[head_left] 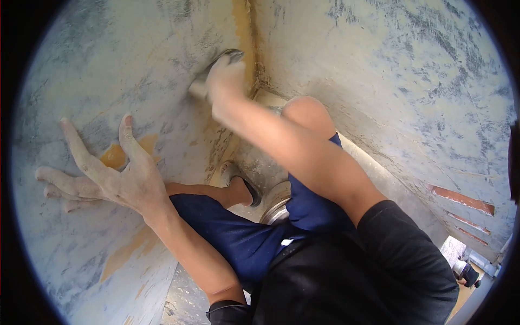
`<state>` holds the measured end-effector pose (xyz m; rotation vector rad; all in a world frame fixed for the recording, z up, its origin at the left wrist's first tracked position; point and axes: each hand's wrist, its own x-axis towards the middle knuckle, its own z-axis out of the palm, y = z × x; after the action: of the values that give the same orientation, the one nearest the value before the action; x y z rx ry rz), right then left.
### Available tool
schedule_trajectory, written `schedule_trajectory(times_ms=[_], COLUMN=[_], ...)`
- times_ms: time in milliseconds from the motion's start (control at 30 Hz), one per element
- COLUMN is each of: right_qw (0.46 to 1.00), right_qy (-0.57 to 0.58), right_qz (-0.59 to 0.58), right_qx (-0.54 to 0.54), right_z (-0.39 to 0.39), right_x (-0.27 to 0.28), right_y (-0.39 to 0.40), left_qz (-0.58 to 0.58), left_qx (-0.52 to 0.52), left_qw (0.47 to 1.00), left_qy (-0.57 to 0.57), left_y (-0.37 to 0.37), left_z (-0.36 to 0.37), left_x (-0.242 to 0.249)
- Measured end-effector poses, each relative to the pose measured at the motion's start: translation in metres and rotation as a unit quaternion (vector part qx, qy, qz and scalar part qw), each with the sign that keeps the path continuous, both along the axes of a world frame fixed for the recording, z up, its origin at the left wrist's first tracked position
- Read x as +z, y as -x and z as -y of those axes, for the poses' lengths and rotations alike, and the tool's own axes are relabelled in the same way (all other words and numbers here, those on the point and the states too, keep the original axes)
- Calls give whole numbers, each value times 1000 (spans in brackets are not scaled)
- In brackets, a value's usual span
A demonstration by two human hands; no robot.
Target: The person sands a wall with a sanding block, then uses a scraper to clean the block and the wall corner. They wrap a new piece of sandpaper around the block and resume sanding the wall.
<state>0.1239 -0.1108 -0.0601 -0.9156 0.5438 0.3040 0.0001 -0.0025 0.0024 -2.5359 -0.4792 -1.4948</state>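
Observation:
My left hand (122, 181), coated in pale dust, lies with its fingers spread against the patchy grey-white left wall (70, 81). Between its thumb and forefinger shows an ochre patch (114, 156) on that wall. Near the inner corner, my right hand (225, 81) is closed on a thin dark sheet like sandpaper (234, 53), pressed against the same wall. Motion blurs this hand, and its palm and fingers partly hide the sheet. Just to its right runs the brownish-yellow corner seam (248, 49).
The right wall (352, 54) meets the left one at the corner. Low on it are reddish-brown slots (463, 200). My sandalled foot (241, 184) rests on the dusty floor (265, 157), beside a round metallic object (277, 206) between my legs. A black-and-silver fitting (467, 273) shows at lower right.

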Motion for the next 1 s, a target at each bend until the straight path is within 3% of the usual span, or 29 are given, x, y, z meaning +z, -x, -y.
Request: schedule_trajectory(times_ms=[67, 133, 167, 200, 333, 400, 433, 467, 533, 667, 733, 767, 800, 867, 967, 1000], right_qw=[998, 987, 955, 946, 973, 999, 981, 969, 958, 955, 998, 995, 986, 931, 915, 961], right_qy=[40, 136, 247, 272, 200, 14, 176, 211, 217, 266, 38, 98, 145, 301, 333, 236], right_qz=[-23, 88, 162, 170, 111, -1, 76, 127, 150, 128, -43, -19, 76, 199, 223, 144], right_qx=[31, -8, 31, 47, 22, -34, -12, -4, 110, 42, 12, -20, -27, 50, 51, -6], right_z=[1, -17, -27, -25, -9, -9, -13, -24, -15, -10, 5, -2, -6, -19, -14, -4], right_x=[6, 10, -9, -5, -15, -5, -9, -16, 7, -32, -22, -21, -10, -17, -32, -11], right_y=[8, 45, 56, 64, 22, 16, 31, 46, 73, 12, -15, -5, 19, 55, 42, 26], left_qz=[-5, -5, -2, -5, 0, 4, 3, 7, 11, 14, 17, 15, 19, 33, 54, 59], left_qx=[0, -3, -2, -2, -9, -2, -6, -9, -12, -17, -15, -15, -16, -31, -63, -62], left_qw=[1000, 1000, 1000, 1000, 1000, 1000, 1000, 1000, 1000, 1000, 1000, 1000, 1000, 999, 997, 996], left_qy=[4, 3, 3, 3, -7, -6, -8, -11, -10, 7, 3, -2, -2, -8, -8, -8], left_y=[-1, -1, -2, -3, 0, 0, 1, -1, -2, 0, 2, 1, 1, 0, -1, -3], left_z=[0, 0, -1, -1, -1, 1, 2, 2, 3, 2, 3, 4, 5, 8, 16, 18], left_x=[-1, -2, -3, -4, -2, -3, -3, -2, -1, -3, -4, -4, -3, -3, -2, -2])
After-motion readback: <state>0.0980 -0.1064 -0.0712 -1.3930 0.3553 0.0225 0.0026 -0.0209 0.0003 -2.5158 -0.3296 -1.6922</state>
